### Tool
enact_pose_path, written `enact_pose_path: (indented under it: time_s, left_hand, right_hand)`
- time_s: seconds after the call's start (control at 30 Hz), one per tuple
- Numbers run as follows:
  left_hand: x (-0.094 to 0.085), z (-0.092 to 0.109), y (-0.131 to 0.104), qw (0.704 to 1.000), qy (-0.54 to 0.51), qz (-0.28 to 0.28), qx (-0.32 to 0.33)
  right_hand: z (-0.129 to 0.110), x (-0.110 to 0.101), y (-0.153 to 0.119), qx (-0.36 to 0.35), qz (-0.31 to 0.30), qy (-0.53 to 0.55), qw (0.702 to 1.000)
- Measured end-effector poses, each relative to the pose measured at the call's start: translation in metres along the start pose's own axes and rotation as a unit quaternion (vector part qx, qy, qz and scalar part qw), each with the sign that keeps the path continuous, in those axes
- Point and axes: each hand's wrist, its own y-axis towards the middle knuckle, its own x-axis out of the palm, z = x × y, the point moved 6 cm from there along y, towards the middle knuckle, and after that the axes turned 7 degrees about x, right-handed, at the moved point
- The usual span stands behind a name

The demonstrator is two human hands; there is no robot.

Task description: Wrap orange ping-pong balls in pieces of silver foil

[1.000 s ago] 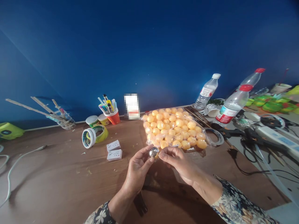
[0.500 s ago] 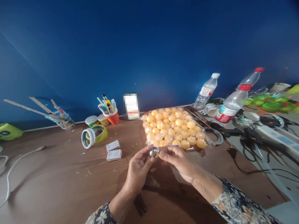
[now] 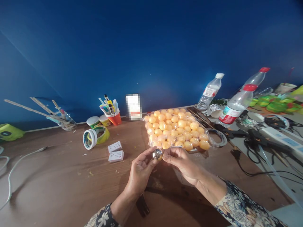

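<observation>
A small shiny silver ball [image 3: 157,154] is pinched between my two hands over the table, in front of a bag of balls. A little yellow shows along its lower edge. My left hand [image 3: 140,167] grips it from the left with thumb and fingers. From the right, the thumb and fingertips of my right hand [image 3: 183,162] close on its other side. Just beyond the hands lies a clear plastic bag [image 3: 176,129] full of orange balls. A dark object [image 3: 142,205], partly hidden, lies below my left wrist.
On the left are two small white boxes [image 3: 115,156], tape rolls [image 3: 90,139] and a red cup of pens [image 3: 114,118]. Plastic bottles [image 3: 233,108], a black glue gun [image 3: 233,133], cables and a white power strip [image 3: 282,138] crowd the right. A blue wall [image 3: 151,56] stands behind.
Both hands keep their hold on the silver ball, which looks turned very slightly. The whole view has shifted by a few pixels; nothing else has visibly moved.
</observation>
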Motion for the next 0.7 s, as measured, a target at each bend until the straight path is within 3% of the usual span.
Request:
enact_pose_path:
  time_s: [0.27, 0.7]
  left_hand:
    - [0.0001, 0.0024, 0.0000, 1.000, 0.008, 0.010, 0.007]
    - [0.0030, 0.0043, -0.0014, 1.000, 0.025, 0.004, 0.005]
  right_hand:
    - [0.0023, -0.0035, 0.0023, -0.044, 0.023, -0.042, 0.998]
    - [0.0004, -0.0056, -0.0011, -0.061, 0.080, -0.062, 0.993]
